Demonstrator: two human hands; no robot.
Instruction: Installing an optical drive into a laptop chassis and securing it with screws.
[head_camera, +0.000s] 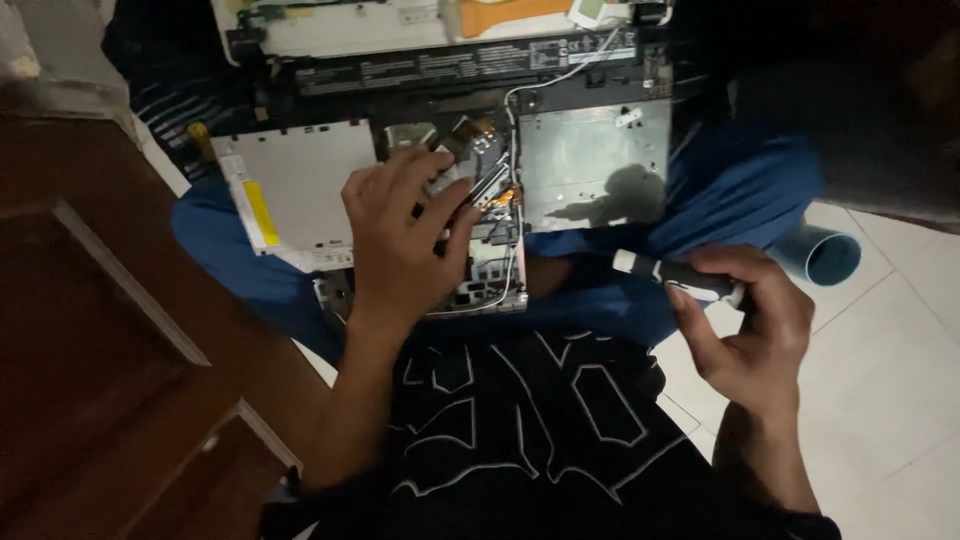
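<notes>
A person's left hand (400, 235) rests spread on the exposed innards of an opened laptop (450, 170) lying across the lap, its fingers loose and apparently gripping nothing. The right hand (745, 320), beside the laptop, has its fingers closed around a dark-handled tool (675, 272), probably a screwdriver in the dim light.

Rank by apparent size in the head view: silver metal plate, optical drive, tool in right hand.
1-2. Optical drive and silver metal plate: they look alike, so no ranking between them.
3. Tool in the right hand: clearly smallest, partly hidden.
</notes>
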